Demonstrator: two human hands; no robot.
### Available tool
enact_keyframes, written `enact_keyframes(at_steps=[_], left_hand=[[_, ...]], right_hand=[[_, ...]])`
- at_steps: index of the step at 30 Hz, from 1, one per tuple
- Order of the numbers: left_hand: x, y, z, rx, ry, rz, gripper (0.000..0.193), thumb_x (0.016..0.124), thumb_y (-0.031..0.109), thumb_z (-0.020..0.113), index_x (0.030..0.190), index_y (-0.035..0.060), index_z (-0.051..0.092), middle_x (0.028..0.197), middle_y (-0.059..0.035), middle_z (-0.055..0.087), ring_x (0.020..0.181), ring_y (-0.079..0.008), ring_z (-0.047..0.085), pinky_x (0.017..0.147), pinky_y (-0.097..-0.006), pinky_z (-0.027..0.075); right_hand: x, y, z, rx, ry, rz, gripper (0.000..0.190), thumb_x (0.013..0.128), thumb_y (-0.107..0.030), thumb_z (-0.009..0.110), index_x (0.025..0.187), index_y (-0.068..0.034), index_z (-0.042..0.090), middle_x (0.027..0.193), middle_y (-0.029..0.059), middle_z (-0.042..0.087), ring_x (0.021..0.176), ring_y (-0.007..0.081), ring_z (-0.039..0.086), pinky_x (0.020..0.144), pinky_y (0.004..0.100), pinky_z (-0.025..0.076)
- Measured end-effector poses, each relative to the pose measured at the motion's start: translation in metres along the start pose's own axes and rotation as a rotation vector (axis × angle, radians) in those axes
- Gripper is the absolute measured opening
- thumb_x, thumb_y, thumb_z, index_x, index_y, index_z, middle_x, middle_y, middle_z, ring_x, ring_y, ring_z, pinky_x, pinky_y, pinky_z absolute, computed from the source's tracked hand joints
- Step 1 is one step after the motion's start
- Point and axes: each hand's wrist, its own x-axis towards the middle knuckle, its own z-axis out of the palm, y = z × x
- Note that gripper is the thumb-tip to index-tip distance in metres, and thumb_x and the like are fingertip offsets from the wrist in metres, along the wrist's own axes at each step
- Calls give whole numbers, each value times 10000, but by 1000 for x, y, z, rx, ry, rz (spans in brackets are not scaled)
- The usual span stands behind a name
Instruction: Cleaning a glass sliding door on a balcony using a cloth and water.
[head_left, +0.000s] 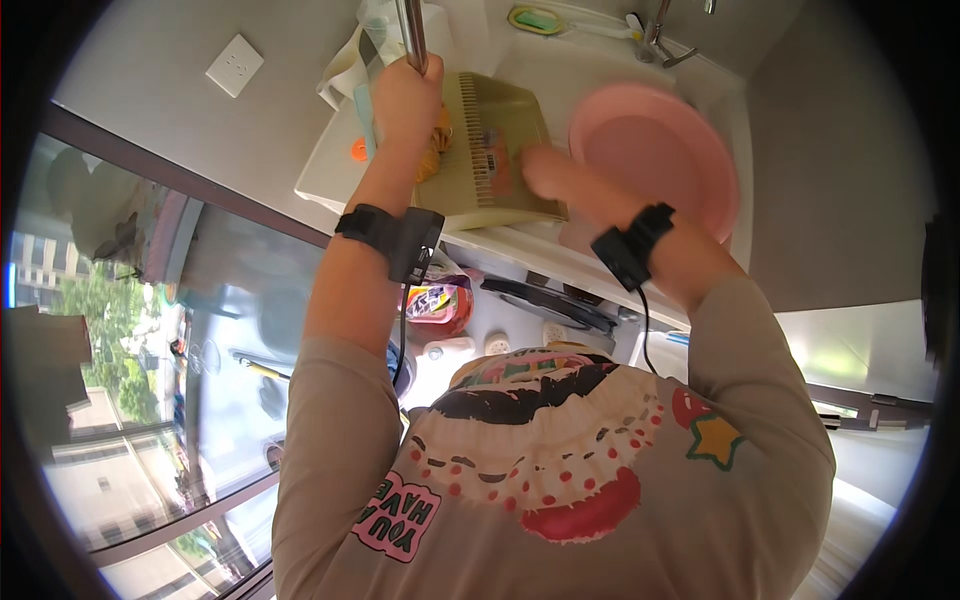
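Observation:
My left hand is wrapped around a shiny metal pole, which appears to be the dustpan's handle, though the join is hidden. Below it an olive-green plastic dustpan with a row of comb teeth lies tilted over the left part of a white sink. At the pan's right side is my right hand, blurred, its fingers curled; whether it grips anything is unclear. A pink plastic basin sits in the sink just beyond that hand. Something yellow-orange shows beside the pan, partly behind my left arm.
A chrome faucet stands at the sink's back. A green soap dish and a white-handled brush lie on the back ledge. Bottles and a red container stand below the sink. Windows line the left.

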Motion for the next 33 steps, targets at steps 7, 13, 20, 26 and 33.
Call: enact_keyframes(at_steps=[7,13,20,26,33], left_hand=[[-3,-2,-11,-13,-26,-34,395,863,337,517,706,-17,600,636,-176,599,633,-353,606,628,-442,469],[-3,5,-1,-58,-12,5,374,849,317,534,689,-17,585,628,-177,587,619,-353,591,617,-447,454],[-4,-4,-6,-122,-7,-26,366,849,303,539,657,-8,562,600,-165,560,571,-320,569,588,-428,444],[-12,-2,-17,-124,-41,90,411,874,341,527,657,-5,572,550,-123,547,524,-256,548,577,-387,436],[-11,49,-38,-19,50,226,366,884,311,514,707,4,603,657,-187,596,627,-363,585,619,-436,451]], right_hand=[[-26,-16,26,149,8,83,700,913,-403,492,1440,-6,256,1496,274,181,1324,458,306,1080,517,272],[4,2,40,-211,401,171,710,856,-407,591,1367,37,375,1437,305,295,1266,428,412,1009,433,401],[-27,-13,-44,-13,842,249,222,758,-84,603,969,-43,661,1012,193,645,952,352,616,772,422,506],[-70,26,-89,-18,338,437,415,768,-84,601,1180,-129,579,1315,189,488,1113,372,544,889,460,463],[-133,11,-60,148,572,468,678,839,-144,553,1457,-221,287,1550,110,155,1382,385,254,1027,679,249]])
